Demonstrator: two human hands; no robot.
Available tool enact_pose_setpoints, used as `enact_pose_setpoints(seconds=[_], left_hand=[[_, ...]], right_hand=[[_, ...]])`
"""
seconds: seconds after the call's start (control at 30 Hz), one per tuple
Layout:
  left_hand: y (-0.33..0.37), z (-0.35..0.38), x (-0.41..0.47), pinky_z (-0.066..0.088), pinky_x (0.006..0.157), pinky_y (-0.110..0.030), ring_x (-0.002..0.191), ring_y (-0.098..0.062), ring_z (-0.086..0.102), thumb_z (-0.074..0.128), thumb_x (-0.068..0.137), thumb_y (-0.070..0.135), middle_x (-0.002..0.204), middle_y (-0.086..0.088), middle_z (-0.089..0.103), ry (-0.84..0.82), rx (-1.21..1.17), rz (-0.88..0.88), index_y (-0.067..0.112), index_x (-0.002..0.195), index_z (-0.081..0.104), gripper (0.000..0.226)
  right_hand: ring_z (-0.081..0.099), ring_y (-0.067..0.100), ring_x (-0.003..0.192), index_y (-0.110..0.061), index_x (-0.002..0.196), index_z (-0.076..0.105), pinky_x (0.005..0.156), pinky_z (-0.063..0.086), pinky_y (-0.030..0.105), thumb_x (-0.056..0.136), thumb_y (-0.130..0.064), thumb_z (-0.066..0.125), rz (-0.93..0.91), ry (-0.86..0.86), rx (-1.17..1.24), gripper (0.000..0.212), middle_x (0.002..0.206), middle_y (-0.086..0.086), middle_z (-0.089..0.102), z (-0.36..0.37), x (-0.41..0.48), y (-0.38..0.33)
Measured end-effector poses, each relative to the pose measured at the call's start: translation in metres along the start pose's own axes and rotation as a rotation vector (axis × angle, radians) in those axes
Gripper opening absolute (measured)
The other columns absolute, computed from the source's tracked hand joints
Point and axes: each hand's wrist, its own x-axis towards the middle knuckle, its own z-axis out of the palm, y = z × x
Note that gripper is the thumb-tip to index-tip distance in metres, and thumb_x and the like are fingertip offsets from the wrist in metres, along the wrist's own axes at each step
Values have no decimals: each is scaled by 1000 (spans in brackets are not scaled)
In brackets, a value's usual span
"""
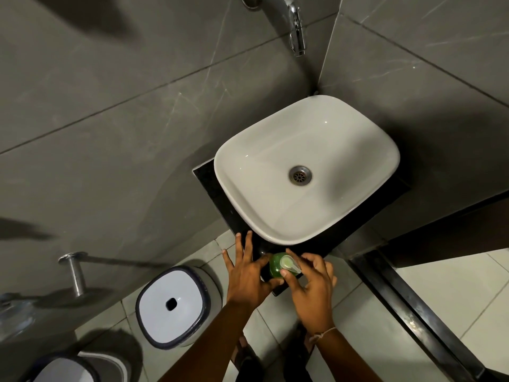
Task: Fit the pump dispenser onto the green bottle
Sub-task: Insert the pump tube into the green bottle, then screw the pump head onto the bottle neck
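The green bottle point(275, 267) stands on the black counter point(325, 244) just in front of the white basin. A clear pump dispenser point(289, 263) sits on top of it, nozzle pointing to the lower right. My left hand point(248, 274) rests against the bottle's left side with thumb and forefinger on it, the other fingers spread over the counter edge. My right hand point(312, 282) grips the pump head between thumb and fingers. The bottle's neck is hidden under the pump.
A white basin point(305, 172) with a metal drain fills the counter; a chrome tap point(297, 28) hangs from the wall above. A white lidded bin point(173, 303) stands on the floor at the left, and a metal wall peg point(73, 271) sticks out further left.
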Motion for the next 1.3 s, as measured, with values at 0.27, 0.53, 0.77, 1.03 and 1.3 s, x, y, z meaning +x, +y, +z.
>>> enact_pose_setpoints(seconds=[0.27,0.53,0.77,1.03,1.3], left_hand=[[4,-5,0,-11,113,-67,144,-25,-32,68,74,61,164,-3,-10,-33,22,-3,38,125,61,57],[5,-6,1,-15,112,-65,144,-26,-31,68,74,64,164,-3,-10,-32,37,-4,39,125,60,57],[5,-4,0,-13,112,-67,145,-26,-28,66,75,59,165,-3,-6,-10,9,-4,39,122,62,51],[3,1,1,-16,111,-66,144,-26,-30,64,75,65,164,-4,-8,-25,40,-20,37,121,62,54],[2,4,1,-12,111,-69,145,-25,-30,63,75,66,165,-4,-5,-14,34,-14,38,127,58,59]], right_hand=[[52,22,96,-26,80,60,84,35,39,60,-27,85,117,94,-18,32,85,-12,55,8,8,-8],[48,22,106,-38,99,72,87,24,35,63,-28,75,39,39,-17,37,98,-19,50,3,10,-3],[45,14,106,-33,94,64,88,29,37,64,-52,78,103,41,10,38,96,-12,55,9,8,-9],[48,17,98,-35,85,68,84,30,38,60,-47,82,86,57,-18,31,86,-16,54,6,12,-3],[41,10,105,-45,111,64,84,21,32,70,-56,72,25,-32,24,43,102,-16,56,2,9,3]])
